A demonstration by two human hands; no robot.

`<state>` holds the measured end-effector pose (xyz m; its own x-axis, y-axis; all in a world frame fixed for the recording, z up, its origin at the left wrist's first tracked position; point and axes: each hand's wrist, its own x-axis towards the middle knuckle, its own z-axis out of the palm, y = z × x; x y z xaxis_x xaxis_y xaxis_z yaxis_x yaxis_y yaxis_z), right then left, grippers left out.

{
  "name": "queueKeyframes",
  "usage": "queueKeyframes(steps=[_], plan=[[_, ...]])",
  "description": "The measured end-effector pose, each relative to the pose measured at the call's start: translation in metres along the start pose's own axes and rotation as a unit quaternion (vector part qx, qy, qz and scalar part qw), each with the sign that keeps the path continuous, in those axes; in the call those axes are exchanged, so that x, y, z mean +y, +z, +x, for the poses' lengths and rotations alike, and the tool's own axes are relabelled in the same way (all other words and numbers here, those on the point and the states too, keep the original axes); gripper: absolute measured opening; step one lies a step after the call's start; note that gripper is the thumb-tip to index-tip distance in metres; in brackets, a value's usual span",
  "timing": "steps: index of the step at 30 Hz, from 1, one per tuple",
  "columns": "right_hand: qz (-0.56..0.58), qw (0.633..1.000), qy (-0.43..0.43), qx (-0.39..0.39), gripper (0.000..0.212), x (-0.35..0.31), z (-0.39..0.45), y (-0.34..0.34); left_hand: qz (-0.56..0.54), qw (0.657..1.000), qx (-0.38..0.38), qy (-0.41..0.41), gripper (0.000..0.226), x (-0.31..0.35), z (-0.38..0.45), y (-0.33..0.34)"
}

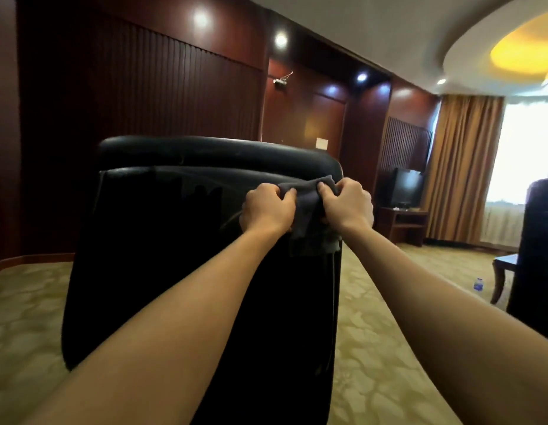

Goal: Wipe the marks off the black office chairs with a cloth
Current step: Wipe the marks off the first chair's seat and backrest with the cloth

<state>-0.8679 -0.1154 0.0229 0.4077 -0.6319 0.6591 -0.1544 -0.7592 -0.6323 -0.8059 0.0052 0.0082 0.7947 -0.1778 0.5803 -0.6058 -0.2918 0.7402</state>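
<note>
Dark wood walls are lit by spotlights; right of them, a television and curtains are seen.

Black chair, grey cloth, beige leaf-patterned carpet, reddish-brown wall panels, tan curtains

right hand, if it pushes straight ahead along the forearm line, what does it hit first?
Most likely the chair. The right hand grips the cloth against the backrest's upper right edge, so cloth, then backrest. It sits near the edge, though; depth is unclear, and it might slip past towards the TV.
</note>
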Motion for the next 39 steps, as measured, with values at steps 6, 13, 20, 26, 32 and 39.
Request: queueKeyframes(steps=[6, 13, 20, 26, 32, 39], plan=[[-0.117, 0.992, -0.052, -0.023, 0.039, -0.015, 0.027, 0.011, 0.093, 0.995, 0.012, -0.014, 0.035, 0.010, 0.030, 0.005], [-0.172, 0.976, -0.133, -0.030, 0.031, 0.010, 0.009, 0.024, 0.222, 0.974, -0.034, 0.037, 0.026, 0.001, 0.009, 0.019], [-0.181, 0.966, -0.166, -0.080, 0.024, 0.035, -0.041, 0.016, 0.288, 0.951, -0.095, 0.064, 0.027, -0.027, -0.042, 0.011], [-0.087, 0.988, -0.125, -0.030, 0.025, -0.008, 0.010, 0.013, 0.229, 0.971, 0.001, 0.066, 0.035, -0.002, 0.007, -0.010], [-0.103, 0.989, -0.103, -0.008, 0.032, -0.021, 0.043, 0.041, 0.225, 0.972, 0.026, 0.057, 0.032, 0.003, 0.047, 0.001], [-0.138, 0.983, -0.115, -0.040, 0.030, -0.003, 0.022, 0.041, 0.215, 0.975, -0.021, 0.049, 0.027, -0.018, 0.034, 0.007]])
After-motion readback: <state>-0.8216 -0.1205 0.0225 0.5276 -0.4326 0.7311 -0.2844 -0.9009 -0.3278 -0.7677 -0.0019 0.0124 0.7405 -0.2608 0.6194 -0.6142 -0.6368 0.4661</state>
